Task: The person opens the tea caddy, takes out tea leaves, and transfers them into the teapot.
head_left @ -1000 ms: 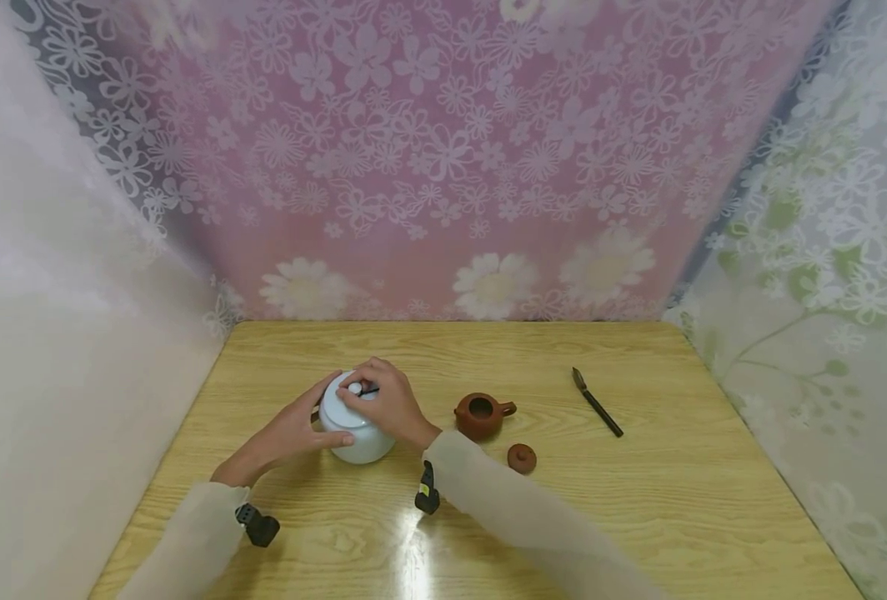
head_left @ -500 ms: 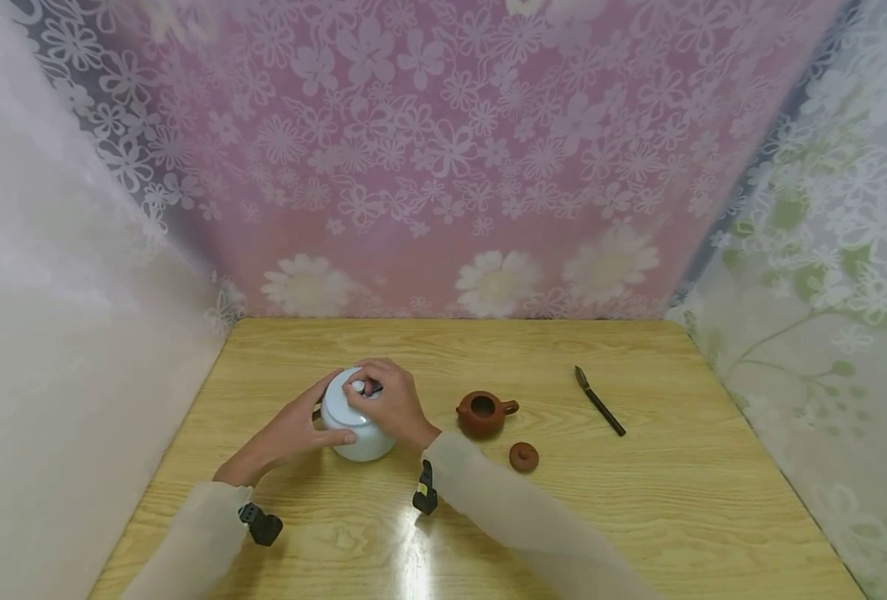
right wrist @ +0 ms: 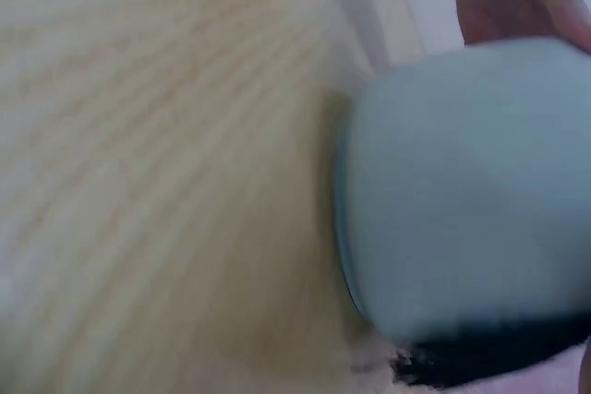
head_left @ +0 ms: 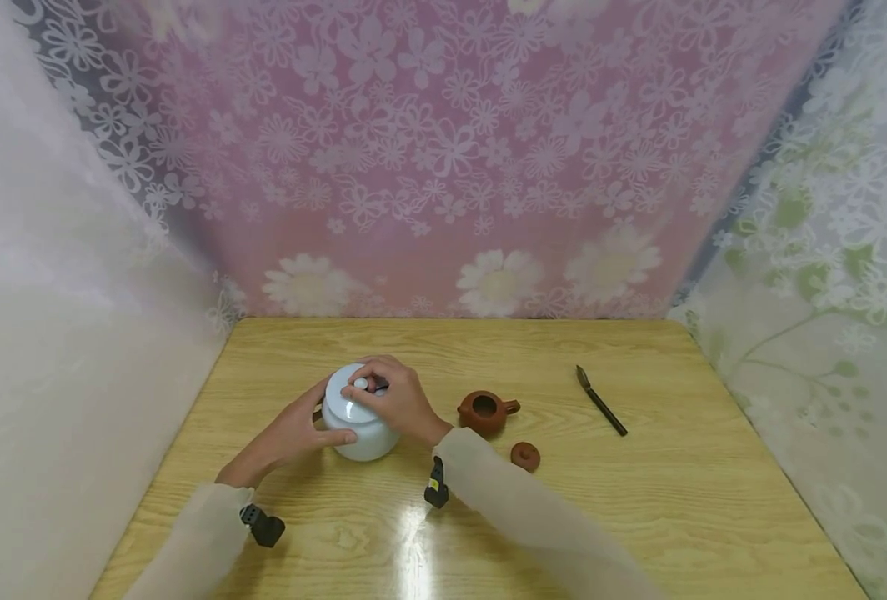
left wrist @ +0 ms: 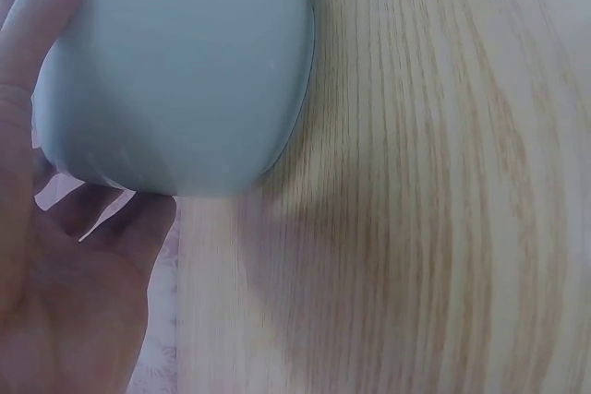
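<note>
A pale ceramic jar (head_left: 364, 437) stands on the table left of centre, its matching lid (head_left: 344, 393) on top. My left hand (head_left: 293, 429) holds the jar's side, thumb along the front and fingers around behind, as the left wrist view also shows. With thumb and fingers, my right hand (head_left: 398, 400) pinches the lid's round knob (head_left: 361, 384). Beside those fingers a small dark piece (head_left: 382, 386) shows; I cannot tell what it is. A black, ragged-ended strip (right wrist: 480, 352) runs along the jar's lower edge in the right wrist view.
Right of the jar sits a small brown teapot (head_left: 483, 414), open on top, its handle to the right. Its little round lid (head_left: 525, 456) lies in front. Further right lies a dark, pen-like tool (head_left: 601, 402) with a pointed tip. Patterned curtains (head_left: 443, 167) border the wooden table (head_left: 676, 500).
My right hand has shifted slightly to the right, its fingers still at the knob. The left hand keeps its hold on the jar. Teapot, its lid and the pen-like tool stay put.
</note>
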`<state>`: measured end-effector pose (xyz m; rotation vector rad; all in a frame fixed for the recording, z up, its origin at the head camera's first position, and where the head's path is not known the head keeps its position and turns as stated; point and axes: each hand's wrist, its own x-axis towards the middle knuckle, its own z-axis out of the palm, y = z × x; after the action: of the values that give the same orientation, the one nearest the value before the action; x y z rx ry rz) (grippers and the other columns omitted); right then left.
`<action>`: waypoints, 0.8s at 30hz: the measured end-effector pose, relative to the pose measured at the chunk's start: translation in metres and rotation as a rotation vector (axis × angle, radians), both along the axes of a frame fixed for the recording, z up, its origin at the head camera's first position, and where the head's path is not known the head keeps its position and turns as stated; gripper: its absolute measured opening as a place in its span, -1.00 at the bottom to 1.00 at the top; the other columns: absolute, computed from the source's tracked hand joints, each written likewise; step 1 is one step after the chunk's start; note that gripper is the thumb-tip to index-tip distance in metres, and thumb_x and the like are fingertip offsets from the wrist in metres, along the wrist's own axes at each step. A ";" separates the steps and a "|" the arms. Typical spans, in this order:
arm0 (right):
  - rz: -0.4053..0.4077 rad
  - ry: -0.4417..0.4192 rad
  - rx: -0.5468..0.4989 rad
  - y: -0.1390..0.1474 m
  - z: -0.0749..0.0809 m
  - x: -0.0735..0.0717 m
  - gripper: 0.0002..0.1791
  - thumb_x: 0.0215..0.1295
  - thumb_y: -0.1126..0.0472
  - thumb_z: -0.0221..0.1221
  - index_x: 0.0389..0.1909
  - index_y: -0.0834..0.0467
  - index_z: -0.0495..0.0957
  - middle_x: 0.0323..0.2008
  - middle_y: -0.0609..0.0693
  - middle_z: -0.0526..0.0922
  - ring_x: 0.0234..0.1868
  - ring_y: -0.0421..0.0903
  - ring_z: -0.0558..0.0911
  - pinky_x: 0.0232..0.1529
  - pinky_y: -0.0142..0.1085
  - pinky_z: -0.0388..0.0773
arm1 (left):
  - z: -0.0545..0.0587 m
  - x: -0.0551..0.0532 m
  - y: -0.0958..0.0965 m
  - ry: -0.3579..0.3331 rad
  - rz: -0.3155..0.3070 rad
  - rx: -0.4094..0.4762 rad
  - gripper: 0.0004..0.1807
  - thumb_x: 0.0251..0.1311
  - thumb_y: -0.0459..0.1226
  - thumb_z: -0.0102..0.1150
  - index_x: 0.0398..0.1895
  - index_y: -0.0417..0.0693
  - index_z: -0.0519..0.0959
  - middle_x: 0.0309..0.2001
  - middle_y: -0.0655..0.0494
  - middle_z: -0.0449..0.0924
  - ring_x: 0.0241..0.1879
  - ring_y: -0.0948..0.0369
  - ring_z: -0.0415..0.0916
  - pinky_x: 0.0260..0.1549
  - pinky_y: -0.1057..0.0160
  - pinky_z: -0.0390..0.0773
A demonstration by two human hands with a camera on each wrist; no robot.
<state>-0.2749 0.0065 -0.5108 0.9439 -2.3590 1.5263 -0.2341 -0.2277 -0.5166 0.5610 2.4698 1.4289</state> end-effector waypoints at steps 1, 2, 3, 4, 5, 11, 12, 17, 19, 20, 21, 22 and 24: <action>0.019 -0.020 0.020 0.003 0.002 -0.001 -0.80 0.43 -0.01 0.48 -0.05 -0.03 0.81 0.18 -0.04 0.77 0.36 -0.07 0.67 0.27 -0.26 0.71 | 0.000 0.000 0.000 0.000 -0.001 0.002 0.17 0.34 -0.02 0.56 0.82 0.14 -0.04 0.72 -0.09 0.14 0.63 -0.21 0.26 0.48 -0.41 0.39; 0.039 -0.034 0.039 0.006 0.004 -0.002 -0.79 0.42 -0.02 0.48 -0.03 -0.05 0.81 0.20 -0.06 0.75 0.36 -0.08 0.67 0.26 -0.26 0.71 | 0.000 0.000 0.000 0.002 -0.002 0.001 0.17 0.34 -0.02 0.56 0.82 0.14 -0.04 0.73 -0.09 0.14 0.63 -0.22 0.26 0.49 -0.40 0.38; 0.058 -0.044 0.054 0.009 0.006 -0.003 -0.78 0.42 -0.02 0.49 -0.01 -0.06 0.81 0.21 -0.07 0.74 0.36 -0.09 0.66 0.27 -0.25 0.71 | 0.000 0.000 0.000 0.000 -0.003 0.002 0.18 0.34 -0.02 0.56 0.82 0.13 -0.05 0.73 -0.09 0.12 0.64 -0.22 0.24 0.50 -0.40 0.38; 0.076 -0.051 0.066 0.011 0.009 -0.004 -0.77 0.41 -0.01 0.49 0.00 -0.06 0.81 0.18 -0.08 0.74 0.35 -0.10 0.67 0.28 -0.24 0.70 | -0.001 0.000 0.000 -0.005 -0.003 0.007 0.19 0.34 -0.02 0.56 0.82 0.13 -0.05 0.74 -0.09 0.10 0.65 -0.22 0.22 0.51 -0.39 0.37; 0.094 -0.051 0.075 0.013 0.011 -0.006 -0.77 0.41 0.00 0.50 0.01 -0.06 0.81 0.14 -0.08 0.74 0.36 -0.09 0.66 0.31 -0.23 0.69 | -0.001 0.000 0.000 -0.006 0.001 0.006 0.19 0.33 -0.02 0.56 0.82 0.12 -0.06 0.74 -0.10 0.09 0.66 -0.22 0.21 0.51 -0.39 0.36; 0.138 -0.044 0.129 0.017 0.020 -0.008 -0.75 0.43 0.01 0.47 0.02 -0.01 0.82 0.09 -0.06 0.76 0.42 -0.05 0.64 0.39 -0.18 0.64 | -0.005 -0.002 -0.002 -0.007 0.005 0.009 0.20 0.32 -0.02 0.57 0.82 0.12 -0.05 0.74 -0.11 0.09 0.65 -0.24 0.22 0.51 -0.39 0.38; 0.134 -0.044 0.135 0.017 0.020 -0.008 -0.75 0.44 0.00 0.47 0.02 -0.01 0.82 0.11 -0.05 0.77 0.42 -0.05 0.64 0.38 -0.18 0.65 | -0.006 -0.002 -0.002 -0.006 0.003 0.010 0.19 0.32 -0.02 0.57 0.82 0.13 -0.05 0.74 -0.11 0.10 0.65 -0.23 0.22 0.50 -0.39 0.38; 0.118 -0.046 0.125 0.017 0.026 -0.008 -0.75 0.45 0.00 0.46 0.04 -0.02 0.81 0.13 -0.05 0.76 0.42 -0.07 0.64 0.40 -0.16 0.64 | -0.005 -0.003 -0.001 -0.005 -0.015 0.033 0.19 0.33 -0.05 0.57 0.82 0.13 -0.06 0.74 -0.09 0.09 0.67 -0.21 0.20 0.53 -0.39 0.34; 0.115 -0.048 0.117 0.018 0.030 -0.007 -0.75 0.44 0.01 0.46 0.04 -0.01 0.81 0.13 -0.05 0.76 0.43 -0.07 0.63 0.40 -0.14 0.64 | -0.004 -0.003 -0.001 -0.005 -0.020 0.039 0.19 0.34 -0.06 0.56 0.82 0.10 -0.06 0.74 -0.10 0.09 0.67 -0.22 0.18 0.55 -0.38 0.33; 0.118 -0.047 0.116 0.018 0.033 -0.007 -0.75 0.43 0.01 0.47 0.03 -0.01 0.81 0.10 -0.06 0.77 0.42 -0.06 0.64 0.41 -0.13 0.64 | -0.003 -0.003 -0.001 -0.006 -0.021 0.040 0.19 0.34 -0.06 0.56 0.82 0.09 -0.06 0.74 -0.11 0.08 0.67 -0.22 0.17 0.54 -0.38 0.33; 0.120 -0.045 0.116 0.019 0.035 -0.006 -0.76 0.43 0.02 0.48 0.02 0.00 0.81 0.04 -0.06 0.77 0.43 -0.06 0.63 0.42 -0.12 0.63 | -0.003 -0.003 -0.001 -0.004 -0.019 0.035 0.19 0.34 -0.06 0.56 0.82 0.09 -0.06 0.74 -0.11 0.08 0.67 -0.23 0.17 0.54 -0.38 0.34; 0.121 -0.045 0.119 0.020 0.037 -0.005 -0.76 0.41 0.03 0.49 0.00 0.00 0.82 0.02 -0.07 0.77 0.43 -0.06 0.63 0.42 -0.11 0.63 | -0.002 -0.003 -0.001 -0.004 -0.016 0.031 0.20 0.34 -0.05 0.56 0.83 0.08 -0.07 0.74 -0.12 0.09 0.67 -0.24 0.18 0.53 -0.38 0.35; 0.122 -0.036 0.130 0.022 0.039 -0.003 -0.78 0.39 0.04 0.50 -0.03 0.01 0.82 -0.07 -0.09 0.78 0.43 -0.05 0.64 0.43 -0.10 0.62 | -0.002 -0.002 -0.001 -0.004 -0.013 0.023 0.21 0.34 -0.04 0.56 0.83 0.06 -0.08 0.74 -0.12 0.10 0.66 -0.24 0.19 0.51 -0.39 0.38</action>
<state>-0.2779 0.0289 -0.4716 1.1176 -2.4944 1.4574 -0.2361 -0.2288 -0.5184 0.5772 2.4444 1.4543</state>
